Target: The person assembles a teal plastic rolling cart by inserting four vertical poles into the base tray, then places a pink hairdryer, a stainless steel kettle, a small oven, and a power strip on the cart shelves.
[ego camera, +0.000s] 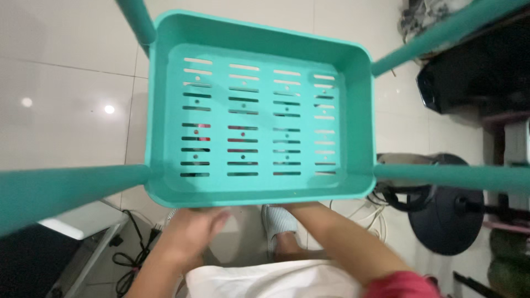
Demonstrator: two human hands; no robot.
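The teal slotted tray (165,110) sits directly ahead of both hands, its near rim touching them. The left hand (193,229) curls loosely under that edge; the right hand (298,208) is hidden beneath it, grip unclear. Four teal poles (72,185) splay outward; white floor tiles (66,99) lie open beyond.

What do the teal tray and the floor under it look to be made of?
The teal tray looks like moulded plastic with a smooth, slightly glossy finish: rounded corners, uniform colour and neat slots in its base. The floor looks like glazed pale tile: grout lines and sharp lamp reflections, though polished stone is possible.
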